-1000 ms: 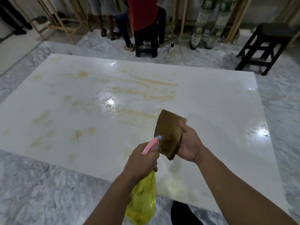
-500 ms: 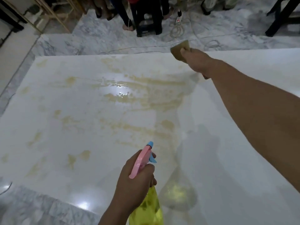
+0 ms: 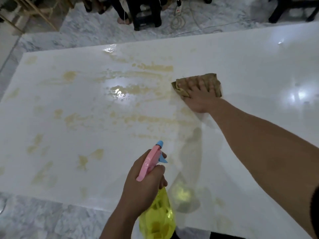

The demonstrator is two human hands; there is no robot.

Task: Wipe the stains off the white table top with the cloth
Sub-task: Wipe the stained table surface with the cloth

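The brown cloth [image 3: 205,81] lies flat on the white table top [image 3: 250,66], toward the far side and right of the middle. The right hand [image 3: 198,95] presses down on it with fingers straight and spread, the palm covering the cloth's near edge, while its far corners stick out beyond the fingertips. Just left of the cloth the yellowish stains [image 3: 138,90] begin: long smears and blotches run across the middle and left half of the table, some wet and shining under a light reflection. The part of the table right of the cloth looks white and glossy.

Nearer the camera, the left hand [image 3: 145,183] grips a spray bottle [image 3: 157,216] by its neck, fingers curled round it below the pink trigger head with its blue nozzle, which points away over the table. The bottle's yellow see-through body hangs below the hand, over the table's near edge.

Around the table is grey marble floor [image 3: 43,219]. Beyond the far edge stand a dark stool [image 3: 146,16], someone's bare foot [image 3: 123,20], and a white power strip [image 3: 178,7] with coiled cable.
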